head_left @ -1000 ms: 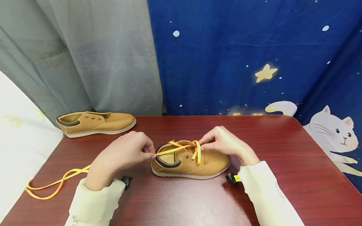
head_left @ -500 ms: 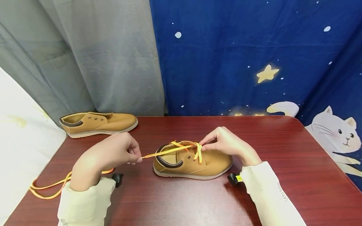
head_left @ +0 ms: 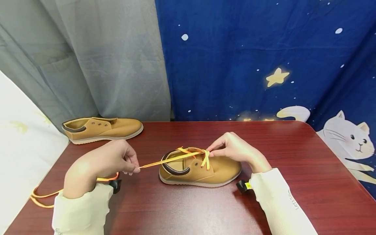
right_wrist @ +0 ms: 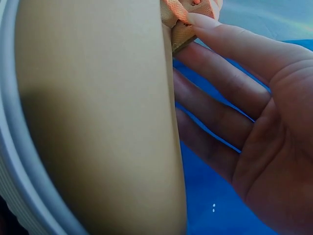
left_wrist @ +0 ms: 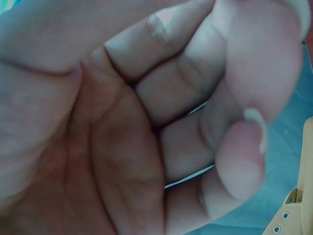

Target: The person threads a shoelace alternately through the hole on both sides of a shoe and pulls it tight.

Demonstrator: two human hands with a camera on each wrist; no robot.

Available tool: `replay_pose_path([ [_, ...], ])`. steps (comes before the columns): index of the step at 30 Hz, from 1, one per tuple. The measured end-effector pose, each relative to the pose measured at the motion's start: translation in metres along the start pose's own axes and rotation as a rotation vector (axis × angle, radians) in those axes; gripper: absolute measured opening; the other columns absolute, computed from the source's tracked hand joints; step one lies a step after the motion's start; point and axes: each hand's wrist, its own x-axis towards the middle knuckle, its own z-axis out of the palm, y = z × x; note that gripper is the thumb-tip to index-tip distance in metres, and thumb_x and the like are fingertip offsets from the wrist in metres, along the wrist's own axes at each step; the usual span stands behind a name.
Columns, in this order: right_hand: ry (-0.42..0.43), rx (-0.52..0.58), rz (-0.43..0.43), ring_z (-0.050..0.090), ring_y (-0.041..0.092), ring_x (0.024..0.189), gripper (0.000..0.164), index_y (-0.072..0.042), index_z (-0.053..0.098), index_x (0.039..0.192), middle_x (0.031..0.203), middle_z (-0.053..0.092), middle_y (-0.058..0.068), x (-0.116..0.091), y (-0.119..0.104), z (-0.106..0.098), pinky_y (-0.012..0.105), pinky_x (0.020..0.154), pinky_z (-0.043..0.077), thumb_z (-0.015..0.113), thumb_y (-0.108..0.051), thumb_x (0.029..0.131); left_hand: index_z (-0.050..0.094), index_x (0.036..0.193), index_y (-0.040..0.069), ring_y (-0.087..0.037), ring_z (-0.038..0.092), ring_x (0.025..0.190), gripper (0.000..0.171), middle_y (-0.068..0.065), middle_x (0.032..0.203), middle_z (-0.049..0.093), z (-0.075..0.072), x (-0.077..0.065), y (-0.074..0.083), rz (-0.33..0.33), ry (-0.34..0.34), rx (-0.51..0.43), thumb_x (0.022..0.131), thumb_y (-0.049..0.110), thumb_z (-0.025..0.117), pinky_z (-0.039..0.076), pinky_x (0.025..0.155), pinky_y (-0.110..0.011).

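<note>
Lower left, the left hand [head_left: 117, 159] (wrist bent) pinches the yellow lace [head_left: 171, 160]; right of centre, the right hand [head_left: 235, 148] pinches it against the shoe [head_left: 224, 168].

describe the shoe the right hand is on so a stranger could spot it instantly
On the dark red table, find the right hand near the middle. It pinches a tan shoe whose toe points right. Unlike the laceless shoe at back left, this one has a yellow-orange lace, which the left hand pinches.
</note>
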Motion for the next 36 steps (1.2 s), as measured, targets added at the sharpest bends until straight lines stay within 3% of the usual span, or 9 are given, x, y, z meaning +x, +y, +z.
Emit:
replay_pose_path([
  [14, -0.014, 0.003, 0.026, 0.070, 0.001, 0.085, 0.014, -0.030, 0.082, 0.097, 0.092, 0.078, -0.015, 0.000, 0.001, 0.001, 0.021, 0.071, 0.054, 0.082, -0.024, 0.084, 0.066, 0.066, 0.017, -0.010, 0.050, 0.058, 0.016, 0.007, 0.060, 0.057, 0.014, 0.012, 0.015, -0.064, -0.020, 0.132, 0.074, 0.007, 0.075, 0.042, 0.056, -0.029],
  [21, -0.012, -0.008, 0.024, 0.070, 0.000, 0.085, 0.014, -0.030, 0.082, 0.097, 0.092, 0.078, -0.015, 0.001, 0.001, 0.001, 0.021, 0.072, 0.054, 0.082, -0.024, 0.084, 0.063, 0.062, 0.018, -0.010, 0.049, 0.057, 0.017, 0.008, 0.057, 0.054, 0.021, 0.020, 0.019, -0.045, -0.004, 0.166, 0.071, 0.005, 0.069, 0.041, 0.055, -0.028],
  [30, -0.011, -0.011, 0.032, 0.070, 0.000, 0.087, 0.014, -0.031, 0.082, 0.096, 0.092, 0.078, -0.017, -0.001, 0.001, 0.003, 0.020, 0.073, 0.054, 0.082, -0.025, 0.084, 0.066, 0.076, 0.019, -0.009, 0.055, 0.063, 0.016, 0.006, 0.066, 0.062, 0.033, 0.030, 0.027, -0.043, -0.026, 0.215, 0.072, 0.011, 0.079, 0.045, 0.063, -0.028],
  [33, -0.011, -0.013, 0.028, 0.070, 0.000, 0.087, 0.014, -0.031, 0.082, 0.097, 0.092, 0.078, -0.016, 0.000, 0.001, 0.002, 0.021, 0.072, 0.054, 0.082, -0.026, 0.084, 0.063, 0.067, 0.020, -0.008, 0.050, 0.060, 0.016, 0.008, 0.060, 0.055, 0.035, 0.028, 0.036, -0.050, -0.009, 0.240, 0.074, 0.011, 0.074, 0.041, 0.059, -0.028],
  [36, -0.007, -0.011, 0.031, 0.070, 0.001, 0.085, 0.014, -0.031, 0.082, 0.096, 0.091, 0.078, -0.016, 0.002, 0.001, 0.000, 0.021, 0.071, 0.054, 0.083, -0.025, 0.084, 0.057, 0.056, 0.021, -0.008, 0.042, 0.055, 0.027, 0.011, 0.054, 0.044, 0.041, 0.026, 0.049, -0.036, -0.003, 0.273, 0.078, 0.016, 0.072, 0.035, 0.054, -0.027],
])
